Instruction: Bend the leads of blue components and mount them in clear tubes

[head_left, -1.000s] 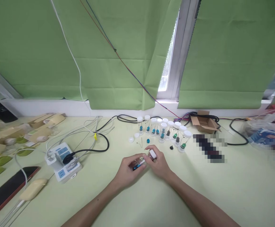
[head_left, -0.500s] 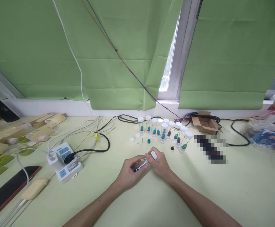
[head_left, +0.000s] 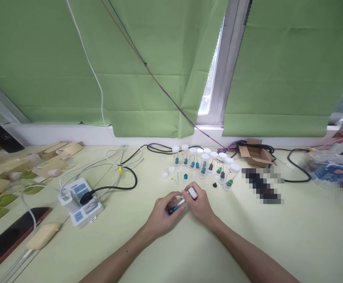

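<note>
My left hand (head_left: 161, 215) is wrapped round a clear small bottle (head_left: 173, 208) lying tilted in its grip, with something blue and dark inside. At the bottle's upper right end, my right hand (head_left: 201, 204) has its fingers closed on the white cap (head_left: 193, 192). Whether the cap is seated is hidden by the fingers. Beyond the hands stand several clear capped bottles (head_left: 203, 169) holding blue, green or dark pieces on thin stems. A loose blue piece (head_left: 186, 176), a dark piece (head_left: 215, 184), a thin bent wire (head_left: 176, 179) and white caps (head_left: 164, 174) lie nearby.
To the left are a power strip (head_left: 79, 202) with plugs and cables, a phone (head_left: 12, 239) and yellow-green plastic parts (head_left: 26, 165). A small cardboard box (head_left: 256, 158) and black cables sit at the back right. A plastic bag (head_left: 330, 167) lies at the far right.
Both hands stay in nearly the same place. The bottle and white cap have turned slightly in the fingers, and the blue piece inside shows at a different angle.
</note>
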The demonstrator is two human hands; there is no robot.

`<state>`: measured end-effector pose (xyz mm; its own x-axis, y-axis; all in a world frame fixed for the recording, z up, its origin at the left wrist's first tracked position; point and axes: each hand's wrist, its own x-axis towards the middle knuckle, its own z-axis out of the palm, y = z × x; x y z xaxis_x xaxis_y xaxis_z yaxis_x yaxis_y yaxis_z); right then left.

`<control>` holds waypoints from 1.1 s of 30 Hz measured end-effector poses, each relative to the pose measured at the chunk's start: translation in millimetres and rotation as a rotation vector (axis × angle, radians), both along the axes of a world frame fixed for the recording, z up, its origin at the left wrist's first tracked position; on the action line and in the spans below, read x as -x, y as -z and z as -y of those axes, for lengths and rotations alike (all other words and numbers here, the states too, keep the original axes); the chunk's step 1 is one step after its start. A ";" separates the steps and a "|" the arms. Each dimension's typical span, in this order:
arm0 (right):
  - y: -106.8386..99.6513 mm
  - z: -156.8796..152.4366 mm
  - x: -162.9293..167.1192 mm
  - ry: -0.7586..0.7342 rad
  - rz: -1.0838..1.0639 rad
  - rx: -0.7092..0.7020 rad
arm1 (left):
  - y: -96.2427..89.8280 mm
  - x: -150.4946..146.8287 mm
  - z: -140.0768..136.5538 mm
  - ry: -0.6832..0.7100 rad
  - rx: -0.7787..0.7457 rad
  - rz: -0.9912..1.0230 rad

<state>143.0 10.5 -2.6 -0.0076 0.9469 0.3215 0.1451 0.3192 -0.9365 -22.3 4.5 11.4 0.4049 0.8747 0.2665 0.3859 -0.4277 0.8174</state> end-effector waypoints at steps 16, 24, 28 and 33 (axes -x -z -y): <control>-2.8 8.7 8.9 -0.225 -0.229 0.090 | -2.0 2.4 1.9 0.010 -0.067 -0.032; -26.0 8.6 -1.8 0.028 0.046 -0.103 | -3.7 3.2 1.2 -0.029 -0.131 0.016; -48.4 2.5 -17.2 0.335 0.289 -0.334 | -0.4 4.9 -3.8 -0.167 -0.141 0.061; -51.8 -20.4 -35.1 0.480 0.582 -0.390 | 1.2 7.1 -9.1 -0.205 -0.144 0.034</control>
